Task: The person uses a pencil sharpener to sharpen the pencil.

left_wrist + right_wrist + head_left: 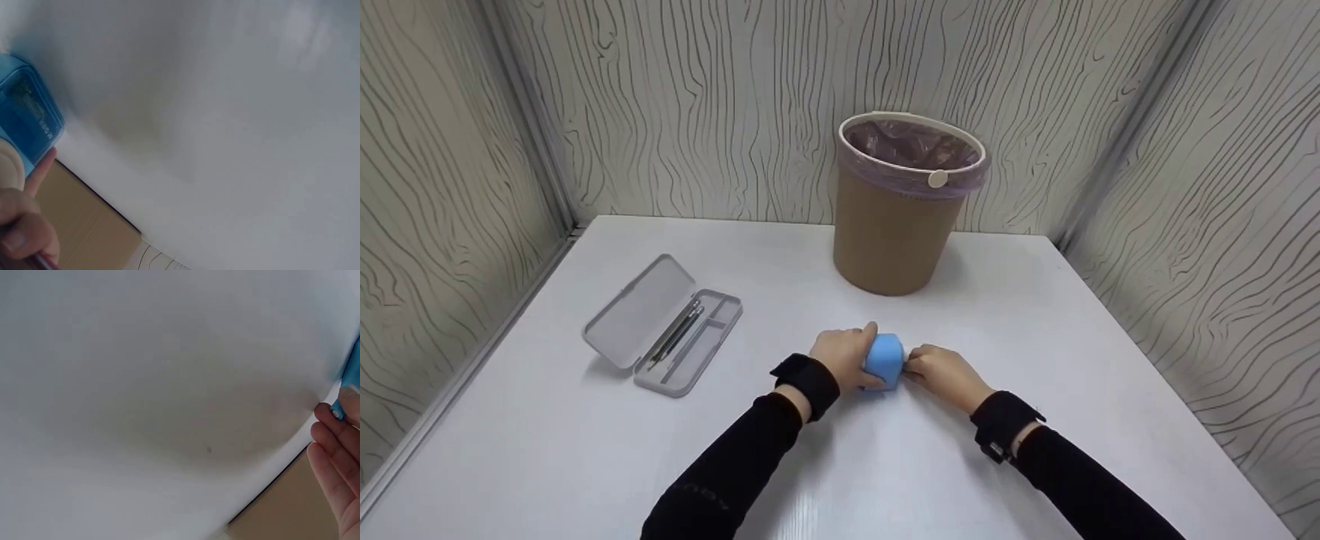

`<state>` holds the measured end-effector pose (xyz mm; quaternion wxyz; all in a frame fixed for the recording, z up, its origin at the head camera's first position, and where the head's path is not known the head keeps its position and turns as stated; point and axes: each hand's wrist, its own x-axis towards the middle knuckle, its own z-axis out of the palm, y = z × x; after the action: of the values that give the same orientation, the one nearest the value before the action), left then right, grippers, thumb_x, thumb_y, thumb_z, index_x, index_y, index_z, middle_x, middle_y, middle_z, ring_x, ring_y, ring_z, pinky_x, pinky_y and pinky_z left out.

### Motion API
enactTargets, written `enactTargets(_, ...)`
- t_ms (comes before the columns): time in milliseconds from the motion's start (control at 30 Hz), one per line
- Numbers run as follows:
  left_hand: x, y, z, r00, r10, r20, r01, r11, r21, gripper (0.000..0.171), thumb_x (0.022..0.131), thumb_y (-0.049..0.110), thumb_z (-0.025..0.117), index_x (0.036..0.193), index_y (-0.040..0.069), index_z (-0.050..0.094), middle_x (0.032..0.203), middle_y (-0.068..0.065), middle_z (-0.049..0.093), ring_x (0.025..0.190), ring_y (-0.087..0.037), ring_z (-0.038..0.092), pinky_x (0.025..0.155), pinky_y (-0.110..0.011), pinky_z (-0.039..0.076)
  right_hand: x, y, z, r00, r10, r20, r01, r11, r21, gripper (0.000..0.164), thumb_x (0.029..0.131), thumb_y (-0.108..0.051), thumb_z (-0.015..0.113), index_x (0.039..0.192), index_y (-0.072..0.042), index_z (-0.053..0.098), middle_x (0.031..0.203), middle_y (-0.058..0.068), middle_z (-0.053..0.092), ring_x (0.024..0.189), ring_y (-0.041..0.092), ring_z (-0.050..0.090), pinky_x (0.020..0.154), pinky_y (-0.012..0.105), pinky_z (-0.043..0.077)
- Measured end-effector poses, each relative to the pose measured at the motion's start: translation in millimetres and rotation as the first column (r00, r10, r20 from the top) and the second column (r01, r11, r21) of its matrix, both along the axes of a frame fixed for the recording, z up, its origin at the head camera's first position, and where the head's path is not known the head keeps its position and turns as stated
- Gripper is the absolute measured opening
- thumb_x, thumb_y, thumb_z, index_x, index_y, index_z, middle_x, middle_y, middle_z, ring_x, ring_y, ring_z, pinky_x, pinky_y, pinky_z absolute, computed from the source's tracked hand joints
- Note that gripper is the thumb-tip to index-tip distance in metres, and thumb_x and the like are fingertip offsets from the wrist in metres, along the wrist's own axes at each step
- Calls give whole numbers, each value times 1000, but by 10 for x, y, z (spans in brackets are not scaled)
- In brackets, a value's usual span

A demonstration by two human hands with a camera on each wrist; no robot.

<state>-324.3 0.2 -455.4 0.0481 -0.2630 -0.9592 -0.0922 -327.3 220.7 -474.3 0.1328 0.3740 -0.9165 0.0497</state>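
Observation:
A blue pencil sharpener is held near the middle of the white table. My left hand grips it from the left, thumb and fingers round its body. At its right side my right hand pinches a small part, which looks like the crank handle. In the left wrist view the sharpener shows a see-through blue box and a round cream part. The right wrist view has a small blue piece with a pale round end, the handle, between fingertips. A dark reddish thing by the fingers is unclear.
An open grey pencil case lies at the left with several pencils inside. Behind the hands stands a brown bin with a purple liner. Wood-patterned walls enclose the table at the back and sides.

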Motion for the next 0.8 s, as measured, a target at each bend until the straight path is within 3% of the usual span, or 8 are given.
enactTargets(267,-11,-12,2,1000,-4,0,4,1000,15,75,80,54,84,131,11,51,117,-7,76,102,-21,76,88,-34,61,226,68,62,994,72,-78,-70,997,30,11,87,-4,76,96,-8,81,89,5,76,83,21,72,73,29,61)
enactTargets(433,-23,-8,22,1000,6,31,-7,1000,16,76,80,54,83,134,12,50,121,-8,75,107,-22,75,93,-36,61,336,104,178,990,103,-101,-102,995,14,9,88,-7,78,96,-7,80,89,5,75,83,19,72,72,29,61)
enactTargets(567,-27,0,35,999,13,40,-13,1000,13,79,80,54,84,137,12,50,123,-9,75,109,-23,74,94,-37,60,381,123,299,986,116,-120,-115,993,15,9,88,-8,78,97,-6,79,88,4,75,82,19,71,71,28,61)
enactTargets(800,-15,12,32,1000,1,-12,-1,1000,0,72,77,54,86,125,12,54,115,-7,77,101,-20,76,84,-35,63,369,161,473,975,129,-179,-126,992,26,8,89,-9,77,96,-7,78,88,2,73,83,17,69,70,27,60)
